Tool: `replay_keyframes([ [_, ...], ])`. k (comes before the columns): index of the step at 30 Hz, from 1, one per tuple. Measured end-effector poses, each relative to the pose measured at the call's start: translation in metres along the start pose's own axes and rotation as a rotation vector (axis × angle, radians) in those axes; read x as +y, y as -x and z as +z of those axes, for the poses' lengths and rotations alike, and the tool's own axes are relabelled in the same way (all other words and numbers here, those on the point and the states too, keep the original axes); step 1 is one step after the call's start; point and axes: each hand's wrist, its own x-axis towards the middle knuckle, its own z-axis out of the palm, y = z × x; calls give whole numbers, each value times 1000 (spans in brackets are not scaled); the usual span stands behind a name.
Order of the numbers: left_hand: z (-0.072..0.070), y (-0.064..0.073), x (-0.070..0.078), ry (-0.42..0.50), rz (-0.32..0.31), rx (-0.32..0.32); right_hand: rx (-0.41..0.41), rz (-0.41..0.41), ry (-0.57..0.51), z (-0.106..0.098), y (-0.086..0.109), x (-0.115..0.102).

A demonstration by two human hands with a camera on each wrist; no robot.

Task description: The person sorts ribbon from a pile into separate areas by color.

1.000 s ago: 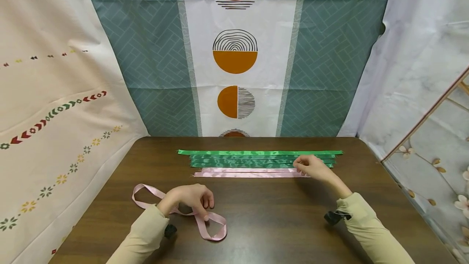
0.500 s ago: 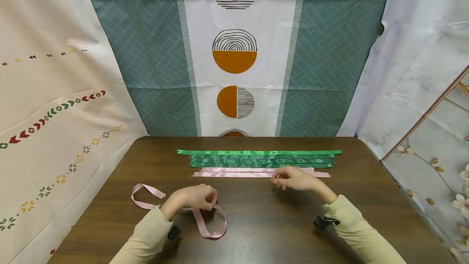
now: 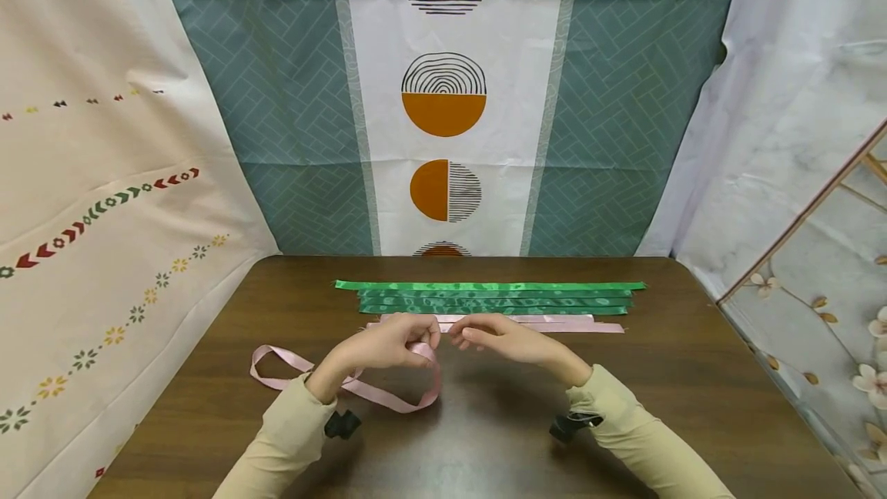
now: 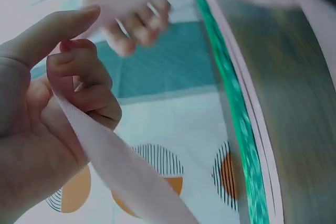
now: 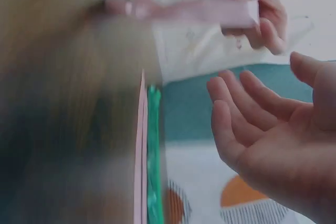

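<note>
My left hand [image 3: 398, 341] pinches a loose pink ribbon [image 3: 381, 397] between thumb and curled fingers, raised over the table's middle. In the left wrist view the ribbon [image 4: 123, 169] passes through that grip and hangs from it. A loop of it trails on the wood to the left, partly behind the wrist. Close by on the right, my right hand [image 3: 509, 339] hovers with relaxed, slightly bent fingers. Nothing lies in its palm in the right wrist view, where the fingers [image 5: 247, 100] are spread. Behind both hands lie two flat pink ribbon strips [image 3: 554, 322], partly hidden by them.
Several dark green ribbon strips [image 3: 495, 301] and a brighter green strip [image 3: 488, 286] lie straight and parallel beyond the pink ones, towards the back of the brown table [image 3: 527, 437]. A patterned curtain [image 3: 291, 98] hangs behind the table's far edge.
My left hand has lifted the loose pink ribbon and carried it right and away from me. My right hand has left the right end of the flat pink strips and moved left to meet it.
</note>
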Motion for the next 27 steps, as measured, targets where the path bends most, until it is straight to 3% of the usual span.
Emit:
replay_keyframes([
  [5,-5,-2,7,147,32,-19,-56,-5,-145,13,-10,-7],
  [9,-9,-1,8,322,58,-44,-89,-87,-203,17,-12,-9],
  [13,-13,1,6,434,62,-30,-41,-141,-212,11,-9,-9],
  [20,-26,14,5,360,-38,48,122,-128,-149,-15,10,-12],
  [27,-38,31,-4,317,-96,64,196,-128,-128,-43,36,-11],
])
